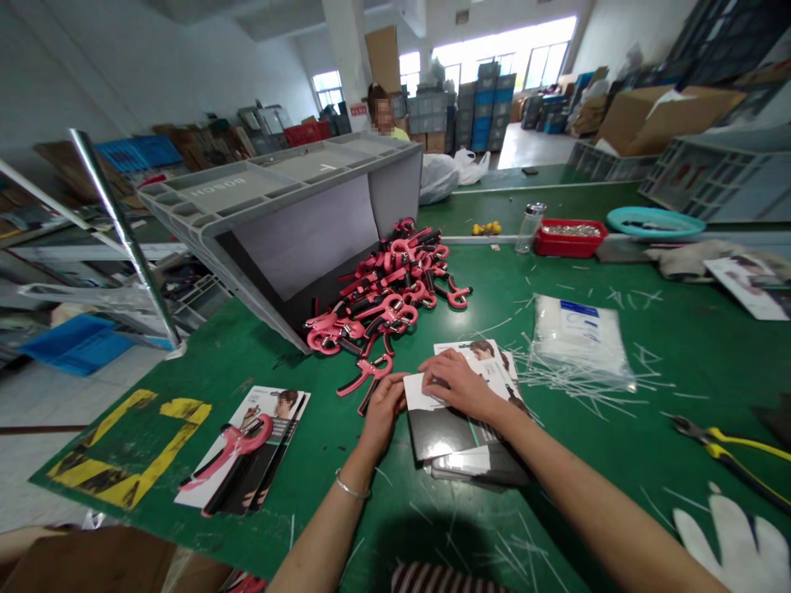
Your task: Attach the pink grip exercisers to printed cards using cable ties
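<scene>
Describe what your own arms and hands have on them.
The left hand and right hand are ungloved, and both forearms show no sleeves. A thin, silver-coloured bangle circles the left wrist; the right wrist shows nothing worn.

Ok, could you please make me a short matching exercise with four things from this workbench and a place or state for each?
1. Grey crate
2. Red tray
3. Right hand
4. Yellow-handled cutters

A. Near the white glove
B. Over the printed cards
C. Tipped on its side, pink and black clamps at its opening
D. Beside the clear jar

Right pairs: 1-C, 2-D, 3-B, 4-A
</scene>
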`<state>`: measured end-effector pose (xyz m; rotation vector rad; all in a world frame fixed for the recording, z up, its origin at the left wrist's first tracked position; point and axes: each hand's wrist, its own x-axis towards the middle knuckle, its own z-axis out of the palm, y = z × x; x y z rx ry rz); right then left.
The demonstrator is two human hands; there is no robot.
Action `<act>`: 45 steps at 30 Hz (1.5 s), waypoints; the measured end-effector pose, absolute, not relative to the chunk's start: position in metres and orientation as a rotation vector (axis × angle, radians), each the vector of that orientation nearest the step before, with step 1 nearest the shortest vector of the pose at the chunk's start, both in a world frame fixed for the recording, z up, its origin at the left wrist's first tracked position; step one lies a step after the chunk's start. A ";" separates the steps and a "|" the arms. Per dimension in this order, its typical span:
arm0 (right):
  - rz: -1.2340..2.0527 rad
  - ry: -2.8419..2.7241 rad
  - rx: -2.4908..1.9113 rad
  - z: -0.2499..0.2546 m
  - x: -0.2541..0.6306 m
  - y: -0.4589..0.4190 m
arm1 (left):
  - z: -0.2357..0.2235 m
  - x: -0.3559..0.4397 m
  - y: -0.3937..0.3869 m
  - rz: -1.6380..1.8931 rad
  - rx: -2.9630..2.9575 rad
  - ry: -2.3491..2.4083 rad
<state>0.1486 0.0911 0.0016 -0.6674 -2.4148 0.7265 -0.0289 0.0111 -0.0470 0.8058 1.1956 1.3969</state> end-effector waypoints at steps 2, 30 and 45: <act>0.765 -2.379 -0.659 0.002 0.148 0.092 | -0.037 -0.035 0.021 1.348 0.954 1.323; 1.344 -1.398 -1.055 0.012 0.243 0.043 | -0.018 -0.130 0.010 0.395 1.918 2.132; 1.618 -1.594 -1.173 0.037 0.231 0.034 | 0.047 0.051 -0.003 0.923 2.008 1.871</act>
